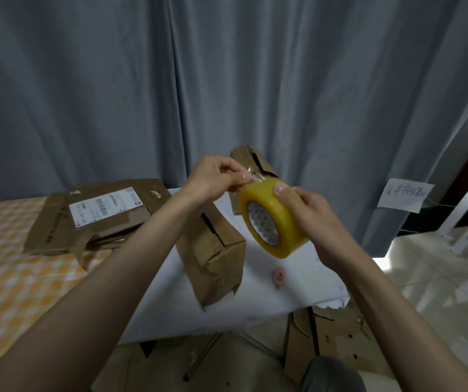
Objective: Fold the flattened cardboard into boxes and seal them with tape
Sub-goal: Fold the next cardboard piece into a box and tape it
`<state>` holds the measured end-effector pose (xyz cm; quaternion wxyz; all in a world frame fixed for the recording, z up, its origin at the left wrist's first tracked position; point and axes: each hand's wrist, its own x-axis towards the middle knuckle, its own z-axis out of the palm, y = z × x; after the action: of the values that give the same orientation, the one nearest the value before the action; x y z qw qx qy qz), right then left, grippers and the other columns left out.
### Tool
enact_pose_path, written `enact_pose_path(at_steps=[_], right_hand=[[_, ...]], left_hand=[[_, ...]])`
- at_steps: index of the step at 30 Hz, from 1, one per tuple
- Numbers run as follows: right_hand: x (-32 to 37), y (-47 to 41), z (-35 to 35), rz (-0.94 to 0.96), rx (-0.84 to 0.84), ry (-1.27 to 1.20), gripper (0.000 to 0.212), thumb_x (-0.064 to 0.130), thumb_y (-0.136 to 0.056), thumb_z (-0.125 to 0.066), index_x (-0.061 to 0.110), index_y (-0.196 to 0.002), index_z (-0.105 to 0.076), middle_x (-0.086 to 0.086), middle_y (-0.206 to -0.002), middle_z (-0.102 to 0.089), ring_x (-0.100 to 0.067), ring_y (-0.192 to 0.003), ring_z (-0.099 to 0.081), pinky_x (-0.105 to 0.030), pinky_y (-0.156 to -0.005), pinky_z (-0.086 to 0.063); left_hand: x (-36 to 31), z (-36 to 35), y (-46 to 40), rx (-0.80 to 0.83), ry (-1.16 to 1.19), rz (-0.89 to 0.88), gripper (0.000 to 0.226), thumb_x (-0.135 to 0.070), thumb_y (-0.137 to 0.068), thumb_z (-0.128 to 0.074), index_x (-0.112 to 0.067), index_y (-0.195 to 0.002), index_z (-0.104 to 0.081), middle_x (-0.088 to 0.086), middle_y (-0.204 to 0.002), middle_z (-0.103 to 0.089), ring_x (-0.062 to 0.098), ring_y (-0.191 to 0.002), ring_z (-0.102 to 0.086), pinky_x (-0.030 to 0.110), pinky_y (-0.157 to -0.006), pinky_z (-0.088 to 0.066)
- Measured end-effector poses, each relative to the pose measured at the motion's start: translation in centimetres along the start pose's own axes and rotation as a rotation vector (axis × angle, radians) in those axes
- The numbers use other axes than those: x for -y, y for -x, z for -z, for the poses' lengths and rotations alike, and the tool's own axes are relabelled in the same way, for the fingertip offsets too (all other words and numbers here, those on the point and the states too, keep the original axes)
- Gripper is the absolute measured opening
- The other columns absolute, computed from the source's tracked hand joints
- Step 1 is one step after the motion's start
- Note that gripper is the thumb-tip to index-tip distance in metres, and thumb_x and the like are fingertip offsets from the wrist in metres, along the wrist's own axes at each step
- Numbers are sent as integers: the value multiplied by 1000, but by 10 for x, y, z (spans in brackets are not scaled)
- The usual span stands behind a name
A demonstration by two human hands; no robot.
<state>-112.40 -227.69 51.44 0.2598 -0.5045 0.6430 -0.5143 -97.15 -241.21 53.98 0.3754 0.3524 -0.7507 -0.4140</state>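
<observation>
- The roll of tape (272, 216) is held up in the air above the white counter (289, 290), well clear of it and just right of the folded box (213, 250) that lies there with its centre seam still open.
- The step in hand looks like freeing the tape's loose end. To do it well, I judge the peel should run slow and square to the roll, so the clear strip does not split or fold back on itself, and enough should be drawn out to span the seam.
- The left hand (216, 179) has thumb and forefinger pressed together on the clear tape end (255, 176) at the roll's top edge; the other fingers are curled in.
- The right hand (309, 213) grips the roll from the right, thumb lying over its outer face, fingers hidden behind it.
- Both forearms reach forward from the near edge and meet over the counter, wrists raised.
- A second box (248, 162) stands at the far side, behind the hands.
- Flattened cardboard (97, 216) with a shipping label lies to the left on the checked bed.
- A small pink ring (279, 275) sits on the counter below the roll.
</observation>
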Motion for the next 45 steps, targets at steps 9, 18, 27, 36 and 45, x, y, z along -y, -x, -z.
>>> enact_pose_path(at_steps=[9,18,27,36,45], right_hand=[[26,30,4,-131,168,-54,20,36,-93,-58,22,-81,-66,-1,-84,-67,-18,-80,-62,-35,-75,-49],[39,22,-19,-224,230,-263,25,34,-89,-60,16,-105,-68,-13,-85,-76,-24,-70,-71,-41,-82,-57],[30,20,-31,-248,332,-60,21,42,-88,-68,22,-91,-72,-3,-86,-77,-13,-78,-73,-33,-85,-57],[37,14,-33,-265,395,-104,36,45,-91,-64,11,-98,-72,-14,-89,-77,-18,-77,-75,-22,-62,-58],[36,13,-35,-271,418,-120,26,39,-93,-63,14,-97,-69,-8,-81,-77,-14,-65,-73,-20,-56,-56]], left_hand=[[17,63,-27,-200,-19,64,15,-6,-90,-69,-13,-77,-70,5,-76,-68,9,-67,-64,23,-71,-56],[59,89,-43,-253,-95,132,11,-7,-97,-60,-9,-87,-64,7,-81,-64,14,-72,-61,21,-69,-54],[95,83,-42,-77,-97,206,7,-2,-97,-56,-8,-94,-59,9,-88,-65,20,-81,-69,32,-79,-58],[114,68,-54,-102,-231,194,13,-3,-92,-65,-10,-82,-62,9,-85,-66,17,-66,-64,30,-60,-56],[118,67,-70,-53,-418,251,7,-12,-89,-72,-10,-83,-74,6,-81,-71,19,-71,-67,27,-64,-54]])
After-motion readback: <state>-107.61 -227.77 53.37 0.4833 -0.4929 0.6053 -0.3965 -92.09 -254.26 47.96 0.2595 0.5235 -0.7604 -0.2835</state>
